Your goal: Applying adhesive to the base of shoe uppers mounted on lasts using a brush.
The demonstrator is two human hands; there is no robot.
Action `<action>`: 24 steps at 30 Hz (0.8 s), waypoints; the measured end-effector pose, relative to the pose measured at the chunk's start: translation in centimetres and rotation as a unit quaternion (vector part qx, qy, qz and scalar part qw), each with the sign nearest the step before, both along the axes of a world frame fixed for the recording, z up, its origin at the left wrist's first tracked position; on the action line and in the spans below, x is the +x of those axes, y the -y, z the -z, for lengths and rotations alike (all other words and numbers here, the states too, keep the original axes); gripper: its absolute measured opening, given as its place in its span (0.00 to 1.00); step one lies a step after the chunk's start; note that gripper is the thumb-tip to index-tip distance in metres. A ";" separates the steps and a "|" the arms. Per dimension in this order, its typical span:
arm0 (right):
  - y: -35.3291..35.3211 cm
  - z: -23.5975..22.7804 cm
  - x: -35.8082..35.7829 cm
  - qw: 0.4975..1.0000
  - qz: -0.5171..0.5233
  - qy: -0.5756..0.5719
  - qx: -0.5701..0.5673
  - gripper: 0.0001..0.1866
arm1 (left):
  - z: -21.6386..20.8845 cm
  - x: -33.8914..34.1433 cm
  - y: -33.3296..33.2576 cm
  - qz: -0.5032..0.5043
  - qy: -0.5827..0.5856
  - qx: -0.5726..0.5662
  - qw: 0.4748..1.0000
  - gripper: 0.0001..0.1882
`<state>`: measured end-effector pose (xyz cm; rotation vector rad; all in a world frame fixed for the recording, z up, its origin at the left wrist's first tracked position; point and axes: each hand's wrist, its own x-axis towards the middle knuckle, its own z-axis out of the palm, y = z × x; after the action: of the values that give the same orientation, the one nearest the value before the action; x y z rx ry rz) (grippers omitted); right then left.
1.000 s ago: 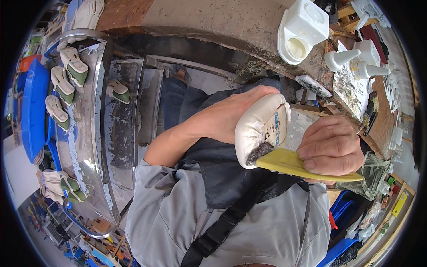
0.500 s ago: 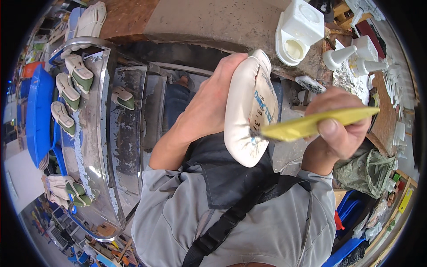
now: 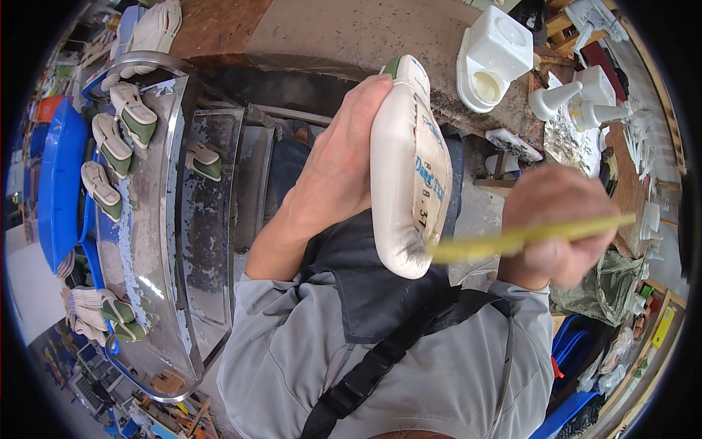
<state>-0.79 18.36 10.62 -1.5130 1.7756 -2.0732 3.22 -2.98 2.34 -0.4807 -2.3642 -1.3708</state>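
Observation:
My left hand [image 3: 338, 170] grips a cream-white shoe last [image 3: 406, 167] with blue writing on its side, held upright in front of my chest. My right hand [image 3: 557, 225] holds a flat yellow sheet [image 3: 525, 235] edge-on, blurred by motion, with its left end touching the lower part of the last. I wear a grey shirt and a dark apron with a black strap across it.
To my left a curved metal conveyor [image 3: 157, 241] carries several white and green shoe parts [image 3: 121, 124]. A blue bin [image 3: 58, 183] stands beyond it. Ahead, a worn bench [image 3: 351, 33] holds a white square container [image 3: 491, 58] and white pump bottles [image 3: 578, 102].
The left hand has lifted and turned the last from a tilted pose to upright. The right hand has swung the yellow sheet from under the last to edge-on against its lower side.

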 end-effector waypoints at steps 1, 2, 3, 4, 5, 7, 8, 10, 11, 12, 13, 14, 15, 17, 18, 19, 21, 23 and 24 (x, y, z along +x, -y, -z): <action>0.3 0.3 0.4 0.999 -0.036 -0.005 -0.025 0.07 | 0.2 0.0 0.2 -0.005 0.000 0.001 1.000 0.43; 0.8 0.0 0.5 1.000 -0.007 -0.029 0.004 0.07 | 0.3 -0.1 0.5 -0.007 -0.030 -0.014 0.999 0.44; 0.9 -0.1 0.7 1.000 -0.002 -0.030 0.006 0.07 | 0.2 -0.3 0.4 0.001 -0.061 -0.027 0.998 0.44; 1.0 0.1 0.7 1.000 0.031 0.000 0.004 0.07 | 0.2 -0.2 0.4 0.006 -0.062 -0.024 0.998 0.44; 1.1 0.1 0.6 0.998 0.064 0.029 0.002 0.07 | 0.2 -0.1 0.3 0.002 -0.048 -0.005 0.999 0.45; 1.6 0.0 0.2 0.994 0.103 0.015 0.032 0.08 | 0.3 0.1 0.4 -0.008 -0.034 0.011 0.999 0.45; 1.7 0.1 0.1 0.992 0.118 -0.003 0.033 0.09 | 0.3 0.1 0.6 -0.005 -0.042 0.009 0.999 0.45; 1.6 0.3 -0.2 0.991 0.101 -0.077 0.035 0.09 | 0.4 0.1 0.8 -0.008 -0.052 0.008 0.999 0.45; 1.7 0.2 -0.2 0.992 0.098 -0.078 0.035 0.09 | 0.4 0.1 0.8 -0.008 -0.052 0.007 0.999 0.45; 1.8 0.2 -0.1 0.993 0.037 -0.113 0.008 0.09 | 0.4 0.0 0.9 -0.006 -0.052 0.006 0.999 0.45; 1.9 0.2 -0.1 0.989 -0.023 -0.147 -0.019 0.09 | 0.5 -0.1 1.0 -0.005 -0.052 0.006 0.999 0.45; 2.0 -0.3 -0.2 0.984 -0.042 -0.171 -0.015 0.09 | 0.5 -0.3 1.1 0.001 -0.061 -0.001 0.998 0.45; 1.9 -0.4 -0.4 0.984 -0.042 -0.171 -0.015 0.09 | 0.6 -0.3 1.1 0.005 -0.070 -0.009 0.997 0.45; 1.2 -0.5 -0.7 0.986 -0.086 -0.145 0.010 0.12 | 0.7 -0.2 1.0 0.013 -0.052 0.004 0.999 0.45; 0.8 -0.8 -1.1 0.987 -0.105 -0.118 0.032 0.12 | 0.9 0.0 1.1 0.013 -0.033 0.014 0.999 0.45; 1.1 -0.5 -1.1 0.987 -0.109 -0.117 0.029 0.12 | 1.1 0.1 1.2 0.009 -0.032 0.012 0.999 0.45; 1.8 -0.2 -0.3 0.994 -0.033 -0.098 0.027 0.12 | 1.1 -0.1 1.0 -0.002 -0.034 0.023 0.999 0.45; 1.8 -1.0 -0.2 0.996 0.054 -0.039 0.060 0.10 | 0.8 0.0 0.7 0.014 0.033 0.068 0.997 0.45; 2.0 -1.1 -0.1 0.995 0.085 -0.008 0.044 0.10 | 0.7 0.0 0.6 0.016 0.100 0.110 0.989 0.45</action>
<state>-0.88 16.34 11.77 -1.4057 2.0391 -2.0286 3.23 -3.60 1.63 -0.3327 -2.3269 -1.7425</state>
